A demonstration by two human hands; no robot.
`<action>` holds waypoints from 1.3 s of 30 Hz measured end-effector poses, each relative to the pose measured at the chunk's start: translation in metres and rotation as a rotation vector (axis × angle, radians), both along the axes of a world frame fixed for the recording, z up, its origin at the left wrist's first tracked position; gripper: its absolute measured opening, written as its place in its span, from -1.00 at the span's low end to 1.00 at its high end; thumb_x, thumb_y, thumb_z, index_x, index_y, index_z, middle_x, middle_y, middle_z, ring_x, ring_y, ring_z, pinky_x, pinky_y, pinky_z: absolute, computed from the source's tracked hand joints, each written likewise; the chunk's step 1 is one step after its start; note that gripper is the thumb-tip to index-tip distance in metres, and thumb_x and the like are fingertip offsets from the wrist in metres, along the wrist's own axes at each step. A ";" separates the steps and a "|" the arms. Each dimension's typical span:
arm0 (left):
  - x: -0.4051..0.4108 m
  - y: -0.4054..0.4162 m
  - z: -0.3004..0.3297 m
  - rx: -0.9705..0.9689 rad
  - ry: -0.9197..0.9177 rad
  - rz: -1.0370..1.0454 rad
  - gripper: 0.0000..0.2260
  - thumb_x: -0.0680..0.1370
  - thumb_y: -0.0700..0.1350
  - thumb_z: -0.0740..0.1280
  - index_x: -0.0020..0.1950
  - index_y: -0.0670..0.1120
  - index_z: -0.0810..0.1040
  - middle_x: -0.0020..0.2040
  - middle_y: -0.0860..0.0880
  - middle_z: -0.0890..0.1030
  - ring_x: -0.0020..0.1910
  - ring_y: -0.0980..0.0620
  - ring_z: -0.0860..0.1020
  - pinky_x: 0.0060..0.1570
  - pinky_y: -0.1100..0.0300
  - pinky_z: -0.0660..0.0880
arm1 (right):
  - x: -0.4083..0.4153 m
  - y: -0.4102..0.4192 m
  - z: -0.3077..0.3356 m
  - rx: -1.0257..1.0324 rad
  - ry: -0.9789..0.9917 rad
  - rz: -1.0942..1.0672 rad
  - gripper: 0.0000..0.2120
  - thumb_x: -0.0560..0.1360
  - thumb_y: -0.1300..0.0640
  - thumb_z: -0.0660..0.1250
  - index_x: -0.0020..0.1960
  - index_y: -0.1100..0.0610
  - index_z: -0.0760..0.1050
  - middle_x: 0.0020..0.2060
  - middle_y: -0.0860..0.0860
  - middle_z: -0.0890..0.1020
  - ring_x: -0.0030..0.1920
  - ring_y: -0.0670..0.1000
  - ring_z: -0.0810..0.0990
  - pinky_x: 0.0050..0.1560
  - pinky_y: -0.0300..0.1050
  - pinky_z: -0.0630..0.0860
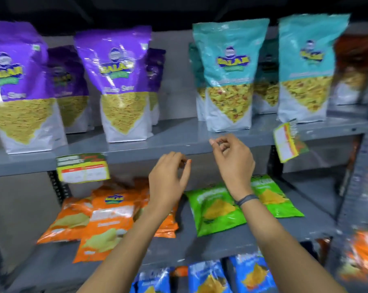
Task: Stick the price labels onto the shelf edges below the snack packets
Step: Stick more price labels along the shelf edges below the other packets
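We are seeing purple packets [115, 81], teal packets [227, 75], orange packets [113, 210], green packets [216, 208] and grey shelves [157, 142].

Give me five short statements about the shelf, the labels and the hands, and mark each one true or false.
1. A price label hangs on the top shelf edge below the purple packets. True.
2. The label on the right sits straight and flat. False: it is tilted.
3. The left hand grips an orange packet. False: it is raised in front of the shelf edge; the orange packets lie untouched.
4. Green packets lie flat on the middle shelf. True.
5. The right hand has a dark band at its wrist. True.
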State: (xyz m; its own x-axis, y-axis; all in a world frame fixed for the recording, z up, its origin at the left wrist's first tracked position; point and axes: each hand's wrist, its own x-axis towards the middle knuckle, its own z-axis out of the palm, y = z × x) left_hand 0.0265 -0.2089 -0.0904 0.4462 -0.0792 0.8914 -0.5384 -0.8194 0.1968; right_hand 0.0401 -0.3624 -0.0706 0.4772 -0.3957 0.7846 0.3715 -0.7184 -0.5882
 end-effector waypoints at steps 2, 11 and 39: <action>0.005 -0.046 0.000 0.007 0.018 -0.042 -0.85 0.52 -0.07 0.29 -0.23 -0.06 0.44 -0.30 -0.05 0.54 -0.23 -0.09 0.53 -0.21 0.09 0.42 | 0.001 -0.048 0.002 0.012 -0.024 -0.043 -0.83 0.46 -0.07 0.36 -0.16 0.02 0.54 -0.28 0.04 0.67 -0.20 0.17 0.63 -0.34 -0.10 0.41; 0.041 -0.207 0.060 0.131 -0.021 -0.054 -0.80 0.53 -0.02 0.29 0.02 -0.13 0.54 -0.09 -0.14 0.61 -0.06 -0.19 0.54 -0.12 -0.03 0.51 | 0.029 -0.174 -0.020 0.458 -0.019 0.035 -0.73 0.42 0.18 0.41 0.09 0.23 0.48 0.05 0.24 0.58 0.10 0.24 0.50 0.18 0.16 0.44; 0.050 -0.260 0.049 0.129 0.380 0.108 -0.82 0.46 0.09 0.38 -0.21 0.01 0.51 -0.14 -0.06 0.66 -0.06 -0.14 0.58 -0.28 0.17 0.28 | 0.043 -0.263 -0.008 0.170 0.149 0.393 -0.91 0.35 0.18 0.50 -0.21 0.08 0.60 -0.22 0.00 0.65 -0.16 -0.03 0.60 -0.13 -0.34 0.48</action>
